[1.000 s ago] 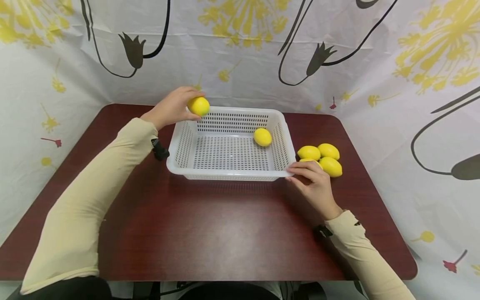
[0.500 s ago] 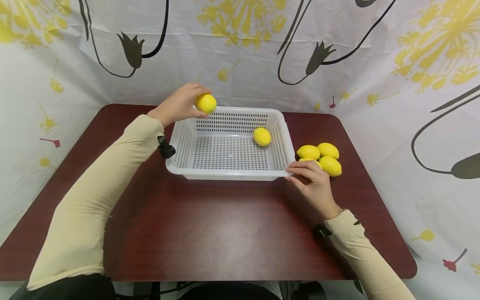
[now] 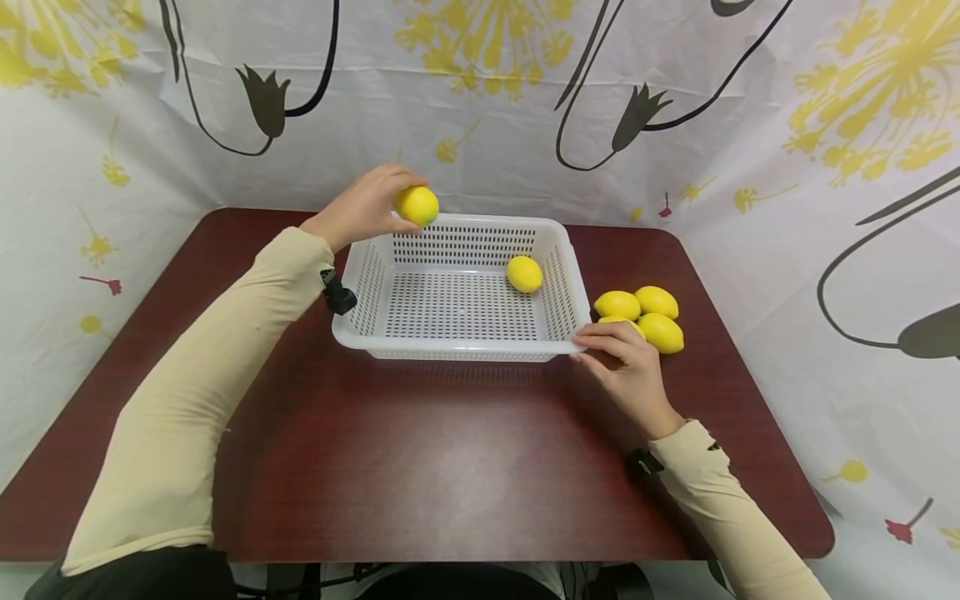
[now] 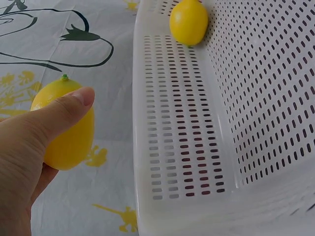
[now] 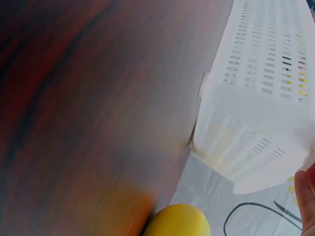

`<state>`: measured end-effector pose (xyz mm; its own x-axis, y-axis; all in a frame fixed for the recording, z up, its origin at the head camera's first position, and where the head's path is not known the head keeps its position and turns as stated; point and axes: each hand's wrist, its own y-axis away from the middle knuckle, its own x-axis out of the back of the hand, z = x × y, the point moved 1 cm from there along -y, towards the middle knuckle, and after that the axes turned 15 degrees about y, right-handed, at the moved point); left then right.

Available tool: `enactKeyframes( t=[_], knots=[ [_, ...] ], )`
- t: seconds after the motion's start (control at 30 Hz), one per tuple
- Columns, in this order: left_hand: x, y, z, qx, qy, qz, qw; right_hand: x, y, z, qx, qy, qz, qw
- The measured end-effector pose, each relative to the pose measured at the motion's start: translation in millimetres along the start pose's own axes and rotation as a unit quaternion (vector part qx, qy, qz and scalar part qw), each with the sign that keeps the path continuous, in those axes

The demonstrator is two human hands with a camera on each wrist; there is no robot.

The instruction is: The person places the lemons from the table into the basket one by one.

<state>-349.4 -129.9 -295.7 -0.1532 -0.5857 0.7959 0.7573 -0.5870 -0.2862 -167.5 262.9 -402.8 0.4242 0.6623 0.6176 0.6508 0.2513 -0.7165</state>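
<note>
My left hand (image 3: 372, 204) holds a yellow lemon (image 3: 417, 206) above the back left rim of a white perforated plastic basket (image 3: 461, 343). In the left wrist view the thumb lies across that lemon (image 4: 69, 142), whose green tip points up, and the basket wall is beside it. A second lemon (image 3: 524, 274) lies inside the basket, toward the right. At the basket's front right corner my right hand (image 3: 626, 367) grips the rim between thumb and fingers; only its fingertips (image 5: 304, 196) show at the edge of the right wrist view.
Several lemons (image 3: 658, 321) sit in a cluster on the dark red table (image 3: 450, 458), right of the basket and partly behind the right hand. A patterned white cloth (image 3: 495, 125) hangs behind the table and at both sides.
My left hand has moved a little to the right and slightly up with its lemon, over the basket's back rim. The right hand and the basket have stayed in place.
</note>
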Motion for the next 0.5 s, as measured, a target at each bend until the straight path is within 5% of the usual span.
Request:
enactKeyframes(
  t=[0.5],
  knots=[
    [-3.7, -9.5, 7.1, -0.002, 0.01, -0.005, 0.9999, -0.5, -0.4, 0.7, 0.0, 0.0, -0.004, 1.0]
  ],
)
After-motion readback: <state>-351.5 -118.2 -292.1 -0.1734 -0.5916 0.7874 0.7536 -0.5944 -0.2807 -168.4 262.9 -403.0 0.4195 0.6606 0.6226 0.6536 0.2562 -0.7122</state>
